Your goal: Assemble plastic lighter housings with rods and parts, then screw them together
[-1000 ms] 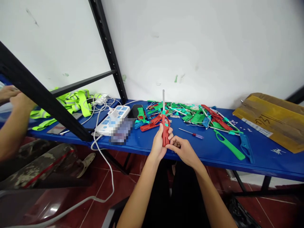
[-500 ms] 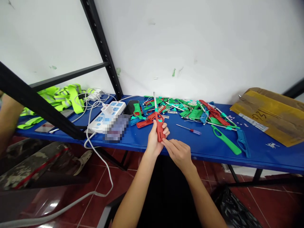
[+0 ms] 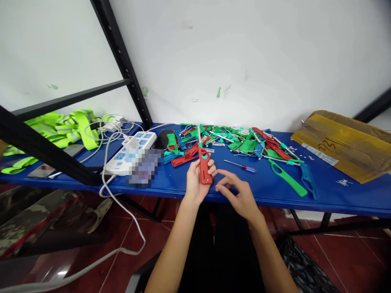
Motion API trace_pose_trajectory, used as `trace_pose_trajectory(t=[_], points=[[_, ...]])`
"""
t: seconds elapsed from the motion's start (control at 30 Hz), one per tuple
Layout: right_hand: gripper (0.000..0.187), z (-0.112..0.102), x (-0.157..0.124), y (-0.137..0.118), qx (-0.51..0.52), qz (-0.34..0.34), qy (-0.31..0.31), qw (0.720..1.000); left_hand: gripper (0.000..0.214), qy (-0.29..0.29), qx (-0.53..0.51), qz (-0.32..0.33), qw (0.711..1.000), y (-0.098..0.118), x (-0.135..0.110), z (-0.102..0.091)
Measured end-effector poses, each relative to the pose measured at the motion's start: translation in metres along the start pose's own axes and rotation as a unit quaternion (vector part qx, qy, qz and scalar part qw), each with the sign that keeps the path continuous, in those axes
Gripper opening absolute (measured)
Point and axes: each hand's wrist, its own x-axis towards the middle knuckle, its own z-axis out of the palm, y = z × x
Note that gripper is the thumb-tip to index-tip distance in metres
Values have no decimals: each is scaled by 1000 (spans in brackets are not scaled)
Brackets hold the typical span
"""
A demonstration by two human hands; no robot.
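Now the right hand (image 3: 241,195) has apparently come off the red lighter (image 3: 205,171).

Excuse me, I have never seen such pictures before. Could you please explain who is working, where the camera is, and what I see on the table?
There is no machine here: these are a person's two bare hands. One camera, worn on that person's head, looks forward and down.

The left hand holds a red lighter, its metal tube pointing away from the person. The right hand is close beside it, fingers bent; whether it holds anything small, I cannot tell.

On the blue table lie a pile of coloured lighter parts, a screwdriver and a taped package. Toward the left are a white power strip and yellow-green straps.
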Motion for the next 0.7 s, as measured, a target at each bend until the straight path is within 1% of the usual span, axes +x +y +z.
trace_pose_trajectory(t=[0.03, 0.07, 0.1, 0.13, 0.17, 0.2, 0.23, 0.27, 0.33, 0.37, 0.4, 0.47, 0.53, 0.57, 0.63, 0.67, 0.7], points=[[40, -11, 0, 6, -30, 15, 39, 999, 34, -2, 1, 0, 1000, 0, 0, -1], [39, -24, -1, 14, -80, 27, 91, 992, 33, -4, 2, 2, 1000, 0, 0, -1], [40, -36, -1, 24, -145, 32, 141, 979, 32, -4, 1, 3, 1000, 0, 0, -2], [46, -48, -2, 36, -220, 45, 175, 959, 30, -3, 1, 2, 1000, 1, 0, -3], [55, -59, -2, 46, -281, 65, 184, 940, 29, -1, 0, 0, 1000, 1, 1, -3], [62, -67, -3, 56, -314, 89, 172, 929, 27, 1, 1, -3, 1000, 2, 1, -4], [64, -74, -3, 63, -325, 114, 149, 927, 25, 2, 2, -7, 1000, 2, 1, -4], [63, -78, -3, 68, -319, 135, 118, 931, 24, 4, 5, -11, 1000, 2, 1, -4], [56, -79, -1, 67, -275, 158, 67, 946, 25, 8, 8, -11, 1000, 2, 2, -5], [52, -76, 1, 63, -244, 160, 59, 954, 25, 10, 9, -10, 1000, 2, 2, -5], [48, -72, 4, 57, -207, 159, 67, 963, 25, 12, 9, -7, 1000, 2, 2, -5], [40, -60, 10, 43, -108, 159, 118, 974, 22, 16, 8, 0, 1000, 2, 3, -5], [37, -42, 14, 29, 15, 158, 180, 971, 15, 18, 3, 3, 1000, 2, 3, -5], [35, -32, 15, 24, 70, 152, 210, 963, 14, 20, 0, 3, 1000, 3, 4, -5], [28, -11, 14, 14, 158, 121, 278, 940, 15, 29, -8, -2, 1000, 3, 4, -6], [24, -1, 12, 11, 191, 104, 297, 930, 16, 34, -12, -5, 999, 4, 4, -6], [23, 7, 10, 8, 213, 91, 301, 925, 18, 37, -14, -10, 999, 4, 4, -6]])
